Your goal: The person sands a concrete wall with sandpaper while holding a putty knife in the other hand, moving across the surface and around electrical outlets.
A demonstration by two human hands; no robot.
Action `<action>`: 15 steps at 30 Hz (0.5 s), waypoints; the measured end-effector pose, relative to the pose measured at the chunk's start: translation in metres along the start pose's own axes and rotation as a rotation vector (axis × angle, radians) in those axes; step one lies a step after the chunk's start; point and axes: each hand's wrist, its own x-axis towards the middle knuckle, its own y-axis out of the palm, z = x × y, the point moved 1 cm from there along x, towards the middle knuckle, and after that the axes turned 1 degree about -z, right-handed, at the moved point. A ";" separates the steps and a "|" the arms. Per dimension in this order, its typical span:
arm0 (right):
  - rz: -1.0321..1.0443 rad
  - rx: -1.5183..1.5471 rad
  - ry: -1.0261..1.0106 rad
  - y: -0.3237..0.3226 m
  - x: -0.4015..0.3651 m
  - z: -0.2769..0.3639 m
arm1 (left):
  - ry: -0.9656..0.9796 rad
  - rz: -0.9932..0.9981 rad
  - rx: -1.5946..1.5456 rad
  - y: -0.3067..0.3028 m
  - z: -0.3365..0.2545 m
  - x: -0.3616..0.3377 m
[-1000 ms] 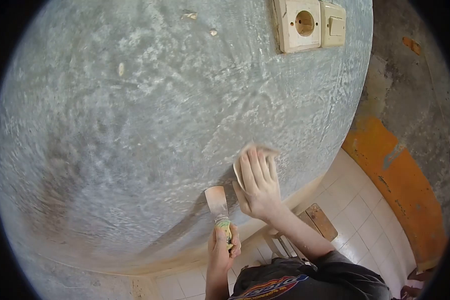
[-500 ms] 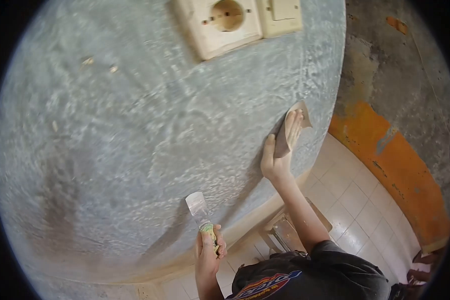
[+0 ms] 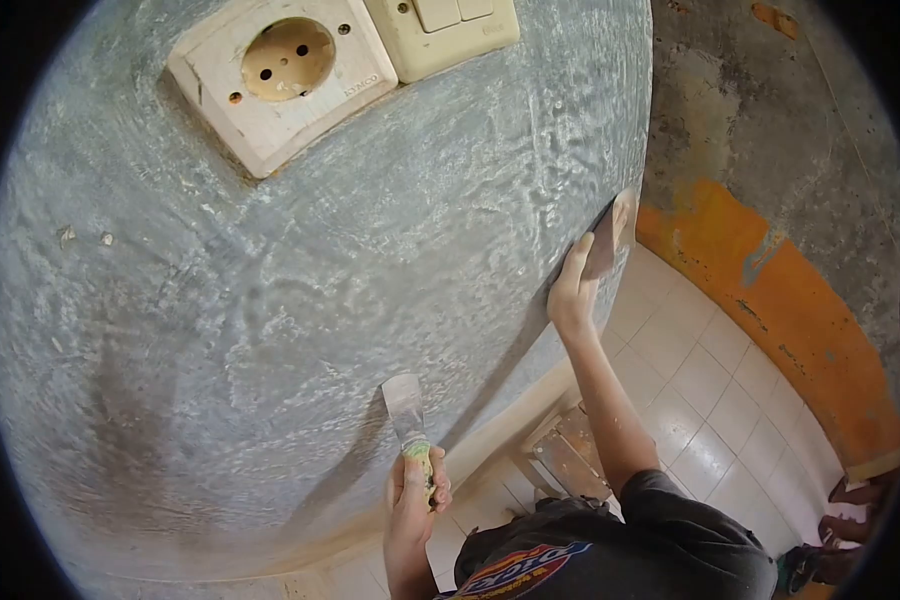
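Note:
A grey skim-coated wall (image 3: 300, 330) fills most of the view. My right hand (image 3: 573, 288) presses a sheet of sandpaper (image 3: 606, 237) flat against the wall near its right edge. My left hand (image 3: 416, 488) grips the green handle of a putty knife (image 3: 407, 412), lower down. Its metal blade points up, close to the wall.
A cream socket (image 3: 282, 78) and a light switch (image 3: 448, 28) sit on the wall at the top. A wooden stool (image 3: 570, 455) stands on the white tiled floor (image 3: 710, 390) below. At right is a second wall with an orange painted band (image 3: 770, 300).
My right hand slid the sandpaper up and to the right across the wall. The view moved closer to the socket. The putty knife stayed low in my left hand.

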 end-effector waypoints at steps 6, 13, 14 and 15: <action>0.041 -0.069 -0.058 0.007 -0.082 -0.002 | -0.007 -0.002 -0.033 0.005 0.005 0.006; -0.122 0.043 0.021 -0.004 0.030 0.002 | 0.038 -0.009 0.009 -0.004 0.005 0.005; -0.123 0.015 0.037 -0.006 0.032 0.001 | 0.034 -0.007 0.013 -0.004 0.005 0.005; -0.126 0.012 0.038 -0.006 0.024 -0.002 | 0.039 -0.019 0.008 -0.003 0.004 0.005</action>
